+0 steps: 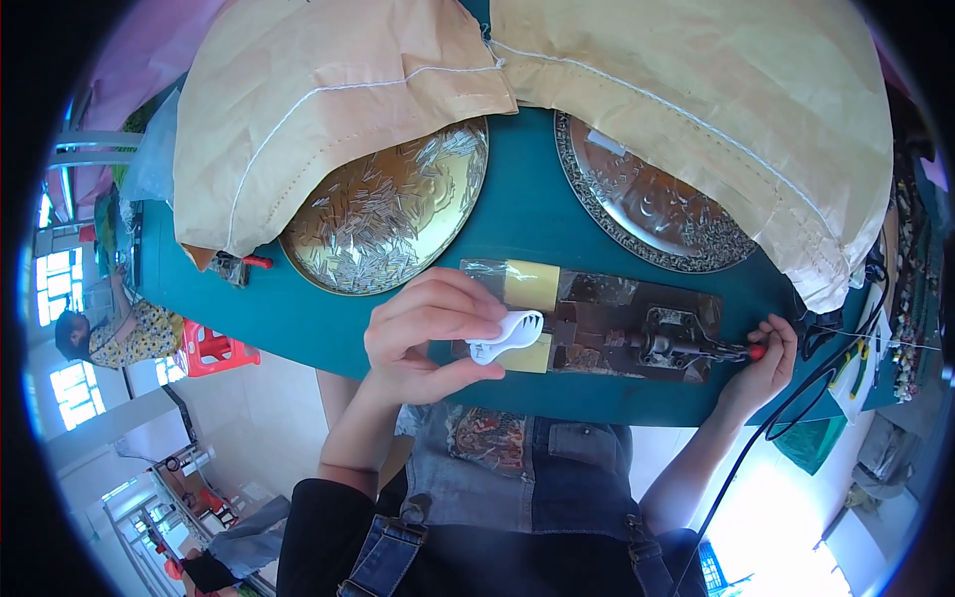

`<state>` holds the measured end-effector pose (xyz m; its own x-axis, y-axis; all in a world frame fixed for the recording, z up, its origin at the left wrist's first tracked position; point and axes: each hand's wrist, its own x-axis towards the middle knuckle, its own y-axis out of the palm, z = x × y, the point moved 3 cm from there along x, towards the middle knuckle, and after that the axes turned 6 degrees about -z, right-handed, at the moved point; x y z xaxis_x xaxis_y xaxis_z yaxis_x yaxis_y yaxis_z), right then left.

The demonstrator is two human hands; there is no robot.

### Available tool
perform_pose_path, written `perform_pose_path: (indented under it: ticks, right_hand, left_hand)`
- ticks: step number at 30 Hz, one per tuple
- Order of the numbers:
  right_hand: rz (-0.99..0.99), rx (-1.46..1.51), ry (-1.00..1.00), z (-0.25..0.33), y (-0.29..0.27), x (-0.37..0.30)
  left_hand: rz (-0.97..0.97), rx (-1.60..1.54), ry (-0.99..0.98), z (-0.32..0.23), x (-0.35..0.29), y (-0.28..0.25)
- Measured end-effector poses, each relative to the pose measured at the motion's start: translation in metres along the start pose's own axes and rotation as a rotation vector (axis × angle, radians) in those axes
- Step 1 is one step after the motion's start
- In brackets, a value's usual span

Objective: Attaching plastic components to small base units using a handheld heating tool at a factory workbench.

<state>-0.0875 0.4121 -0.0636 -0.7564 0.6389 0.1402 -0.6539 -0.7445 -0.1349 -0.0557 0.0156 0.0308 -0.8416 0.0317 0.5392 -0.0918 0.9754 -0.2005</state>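
Note:
My left hand point(423, 338) pinches a white plastic clip point(509, 336) with dark teeth at its curved end. It holds the clip over the left part of a dark fixture board point(587, 289), which has a yellow patch point(532, 286) at that end. Toward the board's right end, a metal toggle clamp point(671, 338) is mounted, its lever tipped with a red knob point(757, 351). The fingers of my right hand point(761, 373) are curled at this knob. Whatever lies directly under the clip is hidden.
Behind the board, a gold round tray point(458, 199) holds many thin metal pins, and a second round tray point(627, 214) holds small dark metal parts. Brown paper sacks point(348, 99) overhang both. A black cable point(776, 418) runs at the right. A person point(109, 333) sits at far left.

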Motion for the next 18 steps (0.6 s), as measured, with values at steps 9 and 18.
perform_pose_path:
  ticks: [9,18]
  right_hand:
    - [0.021,0.006,0.008,-0.002,-0.004,0.002]
    - [0.009,-0.002,-0.004,-0.005,-0.005,0.004]
  left_hand:
    - [-0.116,0.197,-0.081,-0.015,0.003,0.016]
    - [-0.058,0.294,-0.103,-0.013,0.013,0.033]
